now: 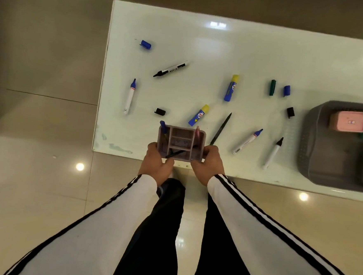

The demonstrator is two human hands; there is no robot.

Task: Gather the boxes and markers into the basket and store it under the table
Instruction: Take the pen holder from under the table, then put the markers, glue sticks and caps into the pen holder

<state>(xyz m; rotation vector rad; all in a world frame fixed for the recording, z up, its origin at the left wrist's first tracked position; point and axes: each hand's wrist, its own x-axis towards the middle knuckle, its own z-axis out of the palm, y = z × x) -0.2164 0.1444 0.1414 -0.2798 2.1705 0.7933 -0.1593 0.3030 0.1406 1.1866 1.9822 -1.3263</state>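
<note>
While I stand at the near edge of the white table [204, 42], my left hand [156, 163] and right hand [206, 165] each clasp one short end of a mauve compartment organizer box [181, 143]. Its long axis runs left to right, open side up. A blue-capped marker [163, 127] stands in its left compartment, a pink item [197, 131] in its right, and a black pen [177, 153] lies slanted across its near cells.

Scattered items on the table:
- Two blue glue sticks with yellow caps [199, 115], [231, 87], just far of the box.
- A black pen [221, 129] just right of the box, tip pointing far-right.
- Uncapped markers at left [129, 96], far-left [171, 69] and right [248, 141], [273, 152].
- Loose caps: blue [145, 44], [286, 90], black [160, 111], [290, 112], green [272, 87].

A grey basket [311, 146] sits at the right end of the table and holds a pink box [348, 121] with other boxes partly out of frame. The markers and caps lie between the organizer and the basket. The far-right tabletop is open.
</note>
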